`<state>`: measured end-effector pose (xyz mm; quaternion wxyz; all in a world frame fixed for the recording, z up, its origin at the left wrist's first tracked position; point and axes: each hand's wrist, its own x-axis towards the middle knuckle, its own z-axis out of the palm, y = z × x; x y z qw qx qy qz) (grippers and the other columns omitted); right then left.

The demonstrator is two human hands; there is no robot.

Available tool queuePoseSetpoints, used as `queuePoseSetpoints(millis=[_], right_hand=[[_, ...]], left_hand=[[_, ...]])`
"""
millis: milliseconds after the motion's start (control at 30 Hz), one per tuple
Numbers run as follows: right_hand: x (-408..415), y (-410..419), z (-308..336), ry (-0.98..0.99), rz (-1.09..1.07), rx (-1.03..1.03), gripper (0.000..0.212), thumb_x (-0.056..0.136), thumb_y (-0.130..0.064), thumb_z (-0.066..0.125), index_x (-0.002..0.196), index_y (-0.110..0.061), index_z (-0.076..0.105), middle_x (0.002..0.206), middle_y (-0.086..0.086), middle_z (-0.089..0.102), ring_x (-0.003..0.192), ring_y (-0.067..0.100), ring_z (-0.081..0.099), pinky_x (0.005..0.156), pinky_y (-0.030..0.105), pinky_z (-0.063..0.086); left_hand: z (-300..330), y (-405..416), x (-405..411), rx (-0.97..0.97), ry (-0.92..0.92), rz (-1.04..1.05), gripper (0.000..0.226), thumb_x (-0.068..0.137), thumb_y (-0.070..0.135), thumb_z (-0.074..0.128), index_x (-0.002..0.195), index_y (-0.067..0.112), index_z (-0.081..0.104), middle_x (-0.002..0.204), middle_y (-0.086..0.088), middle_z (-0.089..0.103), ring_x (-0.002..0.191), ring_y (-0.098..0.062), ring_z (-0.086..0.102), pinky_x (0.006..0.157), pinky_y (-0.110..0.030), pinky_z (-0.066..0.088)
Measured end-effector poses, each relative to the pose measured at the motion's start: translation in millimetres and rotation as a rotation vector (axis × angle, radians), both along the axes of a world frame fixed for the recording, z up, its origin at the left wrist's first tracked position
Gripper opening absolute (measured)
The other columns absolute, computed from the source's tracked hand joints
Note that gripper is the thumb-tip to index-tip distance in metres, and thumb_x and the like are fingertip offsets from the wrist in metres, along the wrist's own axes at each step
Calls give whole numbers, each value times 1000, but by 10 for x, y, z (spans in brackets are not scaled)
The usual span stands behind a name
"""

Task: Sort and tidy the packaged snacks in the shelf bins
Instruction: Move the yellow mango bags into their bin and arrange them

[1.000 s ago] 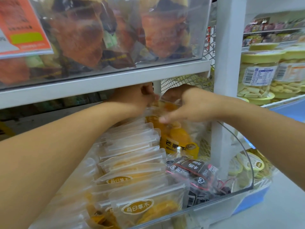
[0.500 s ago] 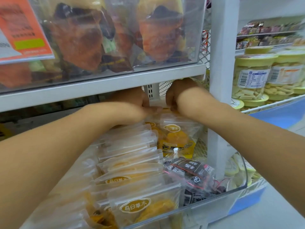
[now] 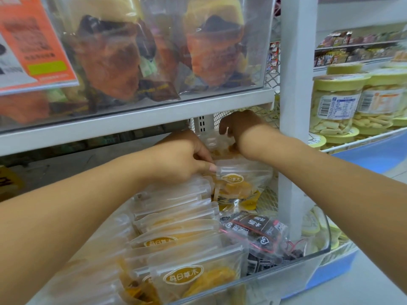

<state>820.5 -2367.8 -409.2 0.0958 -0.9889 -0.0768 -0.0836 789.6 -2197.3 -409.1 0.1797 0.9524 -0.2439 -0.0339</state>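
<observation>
Left hand [image 3: 187, 159] pinches the top edge of a clear mango pouch [image 3: 236, 183] at the back of the lower bin [image 3: 304, 274], thumb and fingers curled on the seal; right hand [image 3: 239, 126] reaches deeper behind it under the shelf board [image 3: 136, 119], fingers curled, looks to be on a rear pouch but grip is hidden so can't tell for sure. Step in hand, I'd say: squaring up the back of the mango row [image 3: 176, 219]. Next move probably needs that pouch stood upright in line with the row, and the dark packets [image 3: 255, 227] lying loose right of it sorted out. Upper bin [image 3: 154, 51] holds orange-brown bags, orange label [image 3: 37, 42] on its front. White upright [image 3: 295, 106], then yellow-lidded jars [image 3: 337, 102] on the neighbouring shelf, more shelving behind
</observation>
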Motion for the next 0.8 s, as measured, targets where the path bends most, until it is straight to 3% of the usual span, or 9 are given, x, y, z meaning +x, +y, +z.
queuePoseSetpoints(millis=[67, 133, 267, 367, 467, 600, 700, 767, 800], right_hand=[[-27, -63, -54, -29, 93, 81, 49, 91, -18, 70, 136, -25, 53, 139, 8, 55, 121, 27, 57, 94, 28, 45], [-153, -109, -69, -88, 191, 155, 40, 96, -25, 63, 135, -24, 56, 141, 5, 55, 125, 23, 53, 99, 26, 41], [-437, -210, -134, -112, 267, 75, 44, 96, -49, 55, 129, -20, 60, 132, 2, 59, 123, 19, 53, 97, 25, 38], [-575, -231, -157, -174, 251, -86, 53, 88, -59, 61, 124, -21, 61, 123, 2, 56, 118, 23, 52, 98, 34, 43], [-606, -154, -87, -267, 177, -223, 46, 87, -50, 70, 124, -25, 60, 125, 2, 53, 118, 28, 52, 91, 45, 51], [-523, -96, -92, -276, 106, -430, 35, 84, -14, 71, 114, -28, 61, 110, 1, 62, 96, 29, 64, 67, 36, 51], [-476, -70, -117, -255, 61, -488, 21, 86, -10, 66, 103, -20, 61, 88, 2, 58, 78, 31, 62, 64, 35, 51], [-418, -33, -91, -266, 20, -471, 10, 90, -15, 65, 97, -17, 58, 83, 5, 54, 77, 32, 59, 64, 34, 48], [-372, -13, -82, -249, -3, -460, 13, 90, -19, 66, 102, -17, 60, 91, 8, 59, 83, 34, 63, 65, 33, 46]], left_hand=[[-6, 11, 31, -34, -25, 53, 12, 83, 42, 77, 79, 31, 77, 77, 14, 73, 76, -6, 68, 61, -17, 49], [-29, 13, 57, -21, -98, 114, 18, 83, 45, 77, 72, 31, 74, 74, 14, 70, 72, -3, 64, 55, -14, 42], [-88, 12, 98, -71, -80, 81, 13, 91, 36, 71, 86, 26, 79, 63, 19, 64, 61, 5, 55, 53, -8, 36], [-92, -10, 139, -96, -73, 80, 14, 93, 32, 69, 94, 24, 80, 65, 19, 64, 61, 6, 52, 54, -5, 35], [-93, -82, 199, -126, -91, 144, 17, 96, 27, 66, 96, 17, 79, 67, 16, 62, 64, 2, 56, 56, -4, 36], [-124, -222, 280, -378, 45, 336, 18, 97, 27, 65, 96, 11, 74, 72, 0, 67, 66, -16, 73, 71, -23, 57], [-106, -261, 284, -486, 145, 388, 24, 98, 33, 63, 102, 9, 70, 84, -1, 71, 64, -9, 71, 53, -13, 52], [-71, -215, 249, -427, 140, 346, 33, 97, 42, 60, 102, 10, 69, 85, -1, 72, 64, -9, 71, 49, -14, 47], [-50, -177, 249, -301, 89, 296, 39, 94, 47, 63, 105, 11, 70, 87, -2, 73, 70, -13, 71, 57, -18, 49]])
